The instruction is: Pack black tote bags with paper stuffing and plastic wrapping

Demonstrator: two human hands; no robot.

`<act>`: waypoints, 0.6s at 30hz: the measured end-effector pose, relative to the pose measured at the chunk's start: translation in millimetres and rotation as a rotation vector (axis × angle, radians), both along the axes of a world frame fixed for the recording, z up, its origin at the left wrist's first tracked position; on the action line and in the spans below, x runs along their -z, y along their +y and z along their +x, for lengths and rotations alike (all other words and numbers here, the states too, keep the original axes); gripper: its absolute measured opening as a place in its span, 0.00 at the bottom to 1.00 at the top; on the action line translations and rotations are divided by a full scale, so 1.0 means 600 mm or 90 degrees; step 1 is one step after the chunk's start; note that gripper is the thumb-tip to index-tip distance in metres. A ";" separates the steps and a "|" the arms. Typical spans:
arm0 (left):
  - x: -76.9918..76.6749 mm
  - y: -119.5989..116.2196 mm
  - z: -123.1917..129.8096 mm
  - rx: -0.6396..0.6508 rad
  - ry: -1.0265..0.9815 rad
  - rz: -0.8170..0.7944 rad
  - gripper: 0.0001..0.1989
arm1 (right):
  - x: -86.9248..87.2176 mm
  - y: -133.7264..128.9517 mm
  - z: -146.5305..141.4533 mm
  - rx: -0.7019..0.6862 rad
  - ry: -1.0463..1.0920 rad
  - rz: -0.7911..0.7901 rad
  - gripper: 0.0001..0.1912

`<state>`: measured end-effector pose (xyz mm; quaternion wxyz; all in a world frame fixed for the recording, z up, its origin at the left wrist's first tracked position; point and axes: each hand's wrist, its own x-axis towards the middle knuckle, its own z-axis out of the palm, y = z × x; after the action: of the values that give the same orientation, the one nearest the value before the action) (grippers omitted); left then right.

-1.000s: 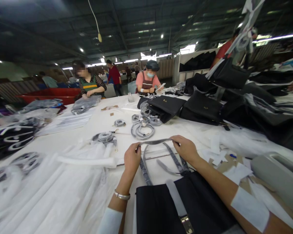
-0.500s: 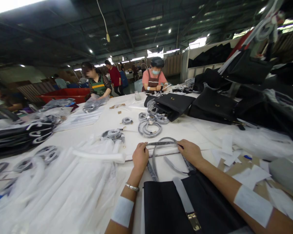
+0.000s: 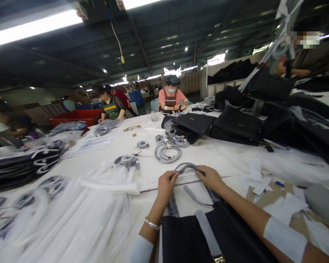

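Observation:
A black bag (image 3: pixel 192 233) lies at the near edge of the white table, with a grey-wrapped strap and gold buckle on its front. Its handles (image 3: pixel 186 166), in clear plastic wrap, arch up beyond the bag. My left hand (image 3: pixel 166 184) pinches the left side of the arch, fingers closed. On the right side of the same arch, my right hand (image 3: pixel 210 178) is closed round the handle. Between the hands the handles curve upward. A loose grey strip (image 3: pixel 194 195) lies just below them on the table.
Coiled wrapped straps (image 3: pixel 167 153) lie beyond my hands. White foam sheets (image 3: pixel 79 215) cover the left side. More black bags (image 3: pixel 235 126) are piled at right, above paper scraps (image 3: pixel 285 202). Co-workers sit or stand across the table.
My left hand has moved right, closer to my right hand. The handle stretch between them has gone from nearly straight to arched. The view has tilted up slightly, and a person shows at upper right.

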<state>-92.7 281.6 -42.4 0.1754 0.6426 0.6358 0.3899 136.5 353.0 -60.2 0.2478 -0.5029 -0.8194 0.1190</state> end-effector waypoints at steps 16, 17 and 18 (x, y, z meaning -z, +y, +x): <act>-0.019 0.068 0.020 0.023 0.011 -0.171 0.12 | 0.002 0.000 0.013 0.064 0.029 -0.019 0.21; -0.016 0.068 0.027 0.015 -0.001 -0.176 0.13 | 0.002 0.000 0.014 0.062 0.028 -0.020 0.19; -0.014 0.068 0.036 0.011 -0.022 -0.182 0.13 | 0.002 0.000 0.015 0.061 0.027 -0.021 0.18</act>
<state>-71.3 322.7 -33.9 0.2790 0.6097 0.6764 0.3049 145.7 353.1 -61.4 0.2622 -0.5427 -0.7870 0.1315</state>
